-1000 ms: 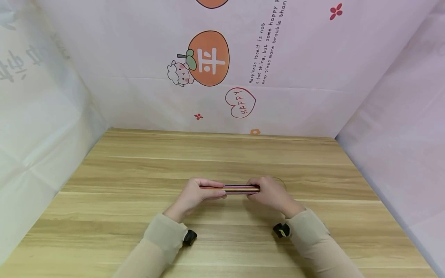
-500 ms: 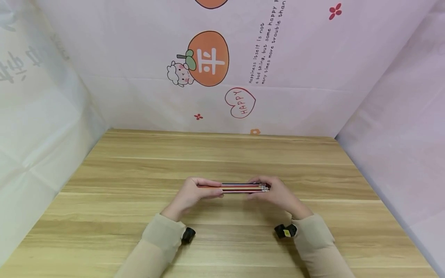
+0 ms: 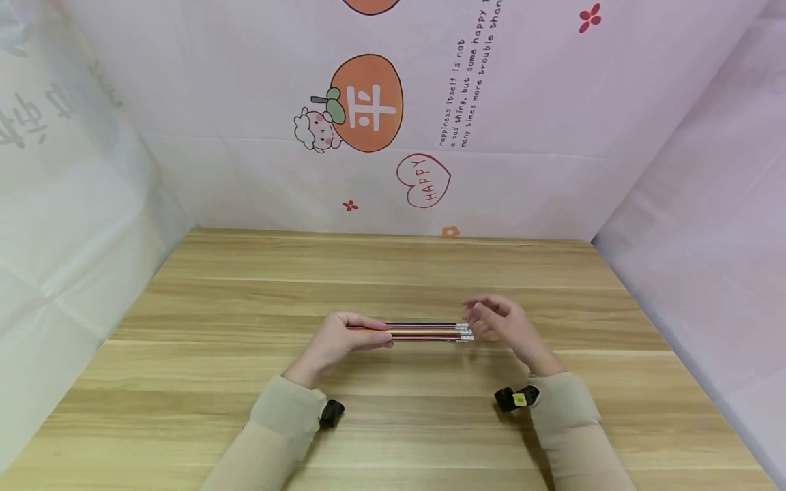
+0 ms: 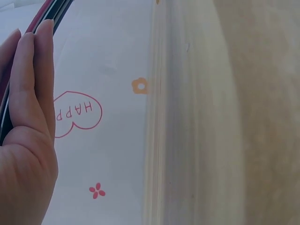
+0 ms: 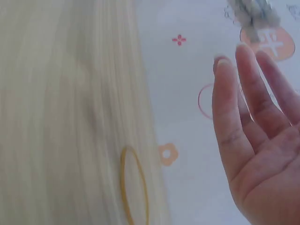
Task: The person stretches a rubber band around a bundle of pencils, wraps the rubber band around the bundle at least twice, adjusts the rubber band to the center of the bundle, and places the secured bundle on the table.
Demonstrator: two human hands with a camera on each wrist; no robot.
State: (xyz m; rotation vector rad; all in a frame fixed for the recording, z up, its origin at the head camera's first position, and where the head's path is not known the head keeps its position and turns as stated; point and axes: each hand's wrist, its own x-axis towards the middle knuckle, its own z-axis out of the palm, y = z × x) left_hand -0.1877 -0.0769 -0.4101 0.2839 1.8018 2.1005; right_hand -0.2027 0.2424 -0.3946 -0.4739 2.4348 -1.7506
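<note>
A bundle of pencils (image 3: 426,332) with striped, coloured barrels lies level across the middle of the head view. My left hand (image 3: 344,337) grips its left part between thumb and fingers; dark and red barrels (image 4: 60,13) show behind those fingers in the left wrist view. At the right end, metal ferrules (image 3: 464,332) sit roughly in line. My right hand (image 3: 506,327) is beside that end, fingers loosely bent and holding nothing. Over its fingertips in the right wrist view are the blurred pencil ends (image 5: 255,13). A yellow rubber band (image 5: 123,180) lies on the tabletop there.
The wood-grain table (image 3: 393,423) runs back to a printed white cloth (image 3: 528,191), with more cloth at the left and right sides. A small black camera is worn at each wrist, the left one (image 3: 332,413) and the right one (image 3: 516,398).
My right hand has let go of the pencils' right end and moved right and slightly back, baring the ferrules. My left hand keeps its grip, shifted slightly left.
</note>
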